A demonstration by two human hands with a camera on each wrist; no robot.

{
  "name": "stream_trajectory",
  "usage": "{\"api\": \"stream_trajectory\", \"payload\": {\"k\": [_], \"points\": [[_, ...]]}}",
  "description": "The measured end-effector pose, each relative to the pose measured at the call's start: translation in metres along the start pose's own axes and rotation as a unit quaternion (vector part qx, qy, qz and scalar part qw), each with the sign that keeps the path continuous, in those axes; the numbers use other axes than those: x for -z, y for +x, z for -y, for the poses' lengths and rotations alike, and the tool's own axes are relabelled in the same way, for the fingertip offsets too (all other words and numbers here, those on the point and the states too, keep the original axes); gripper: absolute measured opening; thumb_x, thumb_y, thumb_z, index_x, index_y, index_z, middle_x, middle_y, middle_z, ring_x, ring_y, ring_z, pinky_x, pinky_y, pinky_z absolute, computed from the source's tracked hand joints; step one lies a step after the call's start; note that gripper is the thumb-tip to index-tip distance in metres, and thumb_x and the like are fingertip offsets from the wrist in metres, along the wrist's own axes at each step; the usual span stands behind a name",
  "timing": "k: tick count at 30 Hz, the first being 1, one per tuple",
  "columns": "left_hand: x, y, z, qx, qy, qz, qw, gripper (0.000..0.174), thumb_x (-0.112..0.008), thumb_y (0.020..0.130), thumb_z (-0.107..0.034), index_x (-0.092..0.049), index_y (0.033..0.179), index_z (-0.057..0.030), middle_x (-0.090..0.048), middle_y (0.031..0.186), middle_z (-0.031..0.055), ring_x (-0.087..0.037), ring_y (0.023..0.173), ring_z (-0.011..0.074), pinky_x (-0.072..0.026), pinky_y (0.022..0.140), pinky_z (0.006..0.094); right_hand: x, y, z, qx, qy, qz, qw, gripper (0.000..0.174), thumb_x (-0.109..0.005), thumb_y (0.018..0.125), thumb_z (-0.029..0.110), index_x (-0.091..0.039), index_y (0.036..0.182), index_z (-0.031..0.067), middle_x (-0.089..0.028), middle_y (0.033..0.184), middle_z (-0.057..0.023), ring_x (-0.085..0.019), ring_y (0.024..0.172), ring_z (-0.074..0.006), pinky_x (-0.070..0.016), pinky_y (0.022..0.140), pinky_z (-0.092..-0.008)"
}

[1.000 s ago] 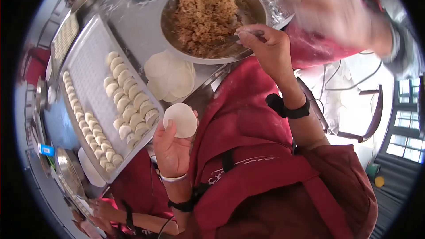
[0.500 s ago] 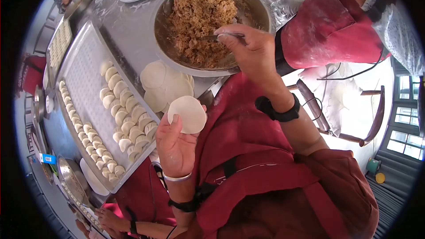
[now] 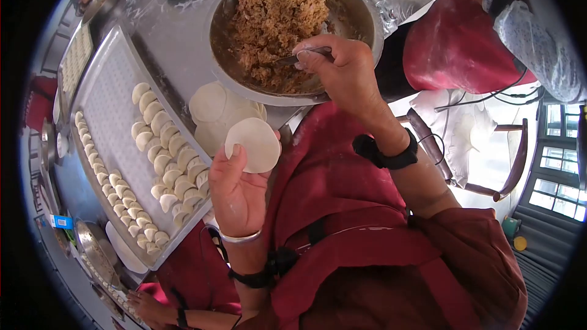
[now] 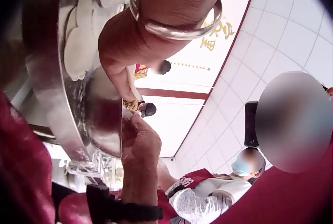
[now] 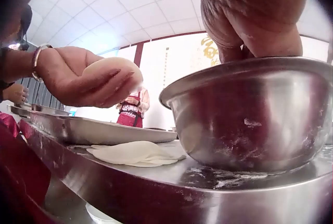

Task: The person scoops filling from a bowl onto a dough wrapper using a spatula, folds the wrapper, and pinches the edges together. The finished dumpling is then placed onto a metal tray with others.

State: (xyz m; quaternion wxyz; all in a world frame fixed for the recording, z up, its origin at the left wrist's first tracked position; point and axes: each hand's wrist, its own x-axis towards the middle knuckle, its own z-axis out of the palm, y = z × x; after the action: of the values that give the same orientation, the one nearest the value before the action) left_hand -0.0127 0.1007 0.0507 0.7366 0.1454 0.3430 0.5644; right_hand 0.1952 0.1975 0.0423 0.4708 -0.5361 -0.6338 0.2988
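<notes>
Dumpling wrapper, round and flat, sits raised in the left hand, the thumb pressing its face and the fingers supporting it behind, near the steel bowl. Thumb and fingers of the right hand pinch a slim metal utensil, its tip at the minced filling. More wrappers lie beside the bowl; folded dumplings line a metal tray.
</notes>
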Motion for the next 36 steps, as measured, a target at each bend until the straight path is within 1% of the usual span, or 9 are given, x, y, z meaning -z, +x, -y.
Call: {"api": "stream_trajectory", "payload": {"k": [6,10,15,19,22,25,31,34,36], "points": [[0.001,0.003,-0.004,-0.009,-0.004,-0.008,1.000,0.035,-0.054,0.097,-0.012,-0.051,0.126,0.0070,-0.062,0.120,0.0181,-0.061,0.114,0.0334,-0.0512,0.097,0.0423,-0.004,0.009,0.008,-0.094,0.014,0.014,0.995,0.017,-0.065,0.091,0.006,-0.066,0.100,-0.0079,-0.071,0.086,-0.0131,-0.071,0.078,-0.0167,-0.0554,0.067,-0.0256],[0.005,0.002,-0.002,-0.016,-0.004,-0.022,1.000,0.036,-0.054,0.097,-0.012,-0.049,0.127,0.0073,-0.061,0.121,0.0193,-0.061,0.113,0.0338,-0.0518,0.096,0.0425,0.003,0.014,0.003,-0.068,0.058,0.027,0.996,0.017,-0.064,0.092,0.007,-0.066,0.101,-0.0073,-0.071,0.088,-0.0120,-0.071,0.078,-0.0164,-0.0560,0.068,-0.0250],[0.015,0.001,-0.002,-0.011,0.001,-0.002,1.000,0.040,-0.050,0.099,-0.012,-0.042,0.132,0.0097,-0.054,0.129,0.0251,-0.054,0.121,0.0357,-0.0481,0.103,0.0444,0.010,0.011,0.013,-0.043,0.081,0.027,0.995,0.016,-0.063,0.093,0.006,-0.066,0.102,-0.0068,-0.071,0.090,-0.0106,-0.070,0.080,-0.0152,-0.0562,0.071,-0.0247],[0.011,0.005,0.000,-0.013,-0.001,-0.012,1.000,0.037,-0.054,0.097,-0.012,-0.048,0.128,0.0066,-0.060,0.122,0.0200,-0.060,0.116,0.0356,-0.0511,0.098,0.0444,0.032,0.003,0.017,-0.023,0.043,-0.018,0.999,0.016,-0.063,0.093,0.006,-0.066,0.103,-0.0061,-0.071,0.091,-0.0102,-0.070,0.080,-0.0143,-0.0557,0.072,-0.0245],[0.004,0.010,0.003,-0.009,-0.024,-0.012,1.000,0.036,-0.054,0.097,-0.010,-0.048,0.128,0.0061,-0.060,0.123,0.0198,-0.059,0.117,0.0369,-0.0501,0.100,0.0458,0.046,0.000,0.008,-0.037,0.028,-0.038,0.998,0.016,-0.062,0.093,0.007,-0.066,0.103,-0.0062,-0.071,0.090,-0.0101,-0.070,0.081,-0.0139,-0.0554,0.072,-0.0245],[0.003,0.013,0.008,-0.010,-0.031,0.002,0.999,0.040,-0.049,0.099,-0.013,-0.042,0.132,0.0103,-0.053,0.131,0.0259,-0.053,0.123,0.0390,-0.0444,0.107,0.0492,0.049,-0.003,0.006,-0.065,-0.041,-0.027,0.997,0.016,-0.063,0.092,0.007,-0.066,0.102,-0.0060,-0.071,0.087,-0.0095,-0.069,0.080,-0.0132,-0.0544,0.071,-0.0246],[0.000,0.014,0.012,-0.014,-0.030,-0.006,0.999,0.040,-0.049,0.099,-0.012,-0.043,0.131,0.0110,-0.053,0.131,0.0263,-0.052,0.123,0.0399,-0.0438,0.107,0.0501,0.043,-0.012,0.003,0.029,-0.103,0.015,0.994,0.014,-0.065,0.090,0.005,-0.068,0.100,-0.0041,-0.071,0.088,-0.0076,-0.068,0.079,-0.0123,-0.0533,0.071,-0.0252],[-0.003,0.016,0.011,-0.013,-0.032,0.000,0.999,0.040,-0.049,0.099,-0.012,-0.042,0.132,0.0111,-0.053,0.131,0.0265,-0.052,0.124,0.0401,-0.0437,0.107,0.0502,0.045,-0.011,0.003,-0.019,-0.062,0.061,0.996,0.014,-0.064,0.091,0.006,-0.067,0.100,-0.0043,-0.071,0.088,-0.0080,-0.068,0.080,-0.0123,-0.0535,0.071,-0.0249],[-0.006,0.016,0.010,-0.013,-0.041,0.011,0.999,0.041,-0.049,0.099,-0.012,-0.042,0.132,0.0110,-0.053,0.131,0.0268,-0.051,0.124,0.0402,-0.0434,0.108,0.0500,0.043,-0.012,-0.003,-0.020,0.012,0.039,0.999,0.013,-0.066,0.088,0.008,-0.068,0.096,-0.0015,-0.069,0.078,-0.0116,-0.066,0.070,-0.0165,-0.0514,0.065,-0.0295]]}}
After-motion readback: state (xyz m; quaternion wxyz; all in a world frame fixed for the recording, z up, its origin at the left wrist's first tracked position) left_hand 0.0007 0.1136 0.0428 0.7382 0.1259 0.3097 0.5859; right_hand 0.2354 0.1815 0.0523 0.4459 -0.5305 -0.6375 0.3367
